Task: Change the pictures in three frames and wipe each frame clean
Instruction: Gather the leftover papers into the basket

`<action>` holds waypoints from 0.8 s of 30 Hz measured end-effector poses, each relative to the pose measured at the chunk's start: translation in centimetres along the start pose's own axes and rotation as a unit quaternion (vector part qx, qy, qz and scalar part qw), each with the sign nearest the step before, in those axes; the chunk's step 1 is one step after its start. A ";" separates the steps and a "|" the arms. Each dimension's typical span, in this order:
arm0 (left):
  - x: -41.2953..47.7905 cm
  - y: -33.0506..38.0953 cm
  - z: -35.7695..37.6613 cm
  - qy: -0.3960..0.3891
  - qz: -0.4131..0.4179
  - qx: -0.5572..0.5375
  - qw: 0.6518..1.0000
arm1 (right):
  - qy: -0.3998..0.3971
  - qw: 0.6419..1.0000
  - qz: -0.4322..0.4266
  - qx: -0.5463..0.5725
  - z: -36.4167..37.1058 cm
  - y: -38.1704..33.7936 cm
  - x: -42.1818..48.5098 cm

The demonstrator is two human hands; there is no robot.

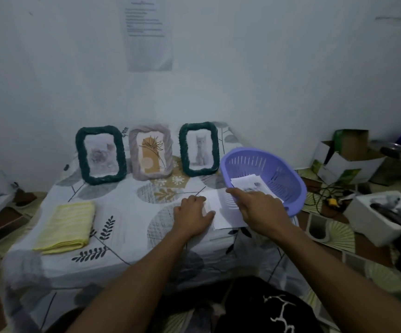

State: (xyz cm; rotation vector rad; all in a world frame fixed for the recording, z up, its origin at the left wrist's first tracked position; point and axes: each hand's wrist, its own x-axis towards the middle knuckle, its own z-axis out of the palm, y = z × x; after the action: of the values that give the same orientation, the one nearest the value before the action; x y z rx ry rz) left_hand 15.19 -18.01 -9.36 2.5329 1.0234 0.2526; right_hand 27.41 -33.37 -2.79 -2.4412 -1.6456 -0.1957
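Note:
Three frames stand upright against the wall at the back of the table: a dark green frame (100, 156) with a cat picture on the left, a pale pink frame (150, 152) with a plant drawing in the middle, and a second dark green frame (199, 149) with a cat picture on the right. A folded yellow cloth (67, 227) lies at the front left. White paper sheets (221, 210) lie flat beside a purple basket (274, 164) that holds more printed pictures (248, 183). My left hand (192, 216) rests on the sheets, fingers curled. My right hand (257, 207) grips the basket's near rim.
The table wears a patterned leaf cloth (132, 212). A printed sheet (147, 32) hangs on the wall above. Open cardboard boxes (348, 155), cables and a white box (384, 215) crowd the floor at the right. Sandals (4, 224) lie on the floor at the left.

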 end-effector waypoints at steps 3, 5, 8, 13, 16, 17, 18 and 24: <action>1.6 1.3 0.3 0.001 -0.016 -0.021 1.000 | 0.005 1.000 -0.005 -0.005 0.0 0.7 -0.1; 3.0 1.7 0.3 -0.006 -0.037 -0.036 0.999 | 0.014 1.000 -0.010 -0.003 0.2 1.1 -0.2; 4.6 2.3 0.3 -0.043 -0.044 -0.007 0.998 | 0.028 1.000 -0.014 0.000 0.3 1.9 -0.2; 5.1 2.3 0.9 -0.036 -0.038 -0.065 0.997 | 0.032 0.999 -0.014 -0.010 -0.1 1.6 -0.2; 4.7 1.7 0.5 -0.017 -0.012 -0.158 0.987 | 0.033 0.999 -0.016 -0.006 -0.1 1.5 -0.2; 4.4 1.4 0.0 -0.007 0.001 -0.181 0.983 | 0.031 0.999 -0.018 -0.002 -0.1 1.5 -0.2; 4.0 1.0 -0.6 0.003 0.008 -0.201 0.980 | 0.029 0.999 -0.018 -0.002 -0.1 1.4 -0.2; 1.0 -3.4 -5.1 0.069 -0.068 -0.419 0.903 | 0.034 0.998 -0.040 0.023 0.5 -1.9 0.3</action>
State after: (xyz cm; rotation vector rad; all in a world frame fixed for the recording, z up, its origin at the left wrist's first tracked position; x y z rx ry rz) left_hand 12.20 -13.57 -6.16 1.6722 0.8733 0.6747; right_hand 25.80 -32.28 -3.09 -2.3118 -1.7016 -0.2471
